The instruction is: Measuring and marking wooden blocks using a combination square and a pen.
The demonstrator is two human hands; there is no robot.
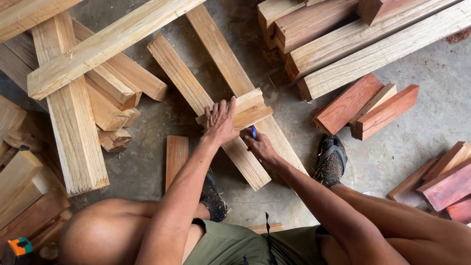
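Wooden block point(243, 110) under left hand point(219, 122); right hand point(259, 145) pinches blue pen point(253, 132) beside

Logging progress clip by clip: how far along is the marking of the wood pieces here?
Early, it seems. In hand: the left hand presses a short pale block across two long planks, while the right hand holds a blue pen at the block's edge. No drawn marks are clear enough to count as done. Left: many boards, pale stacks and reddish blocks, lie around untouched.
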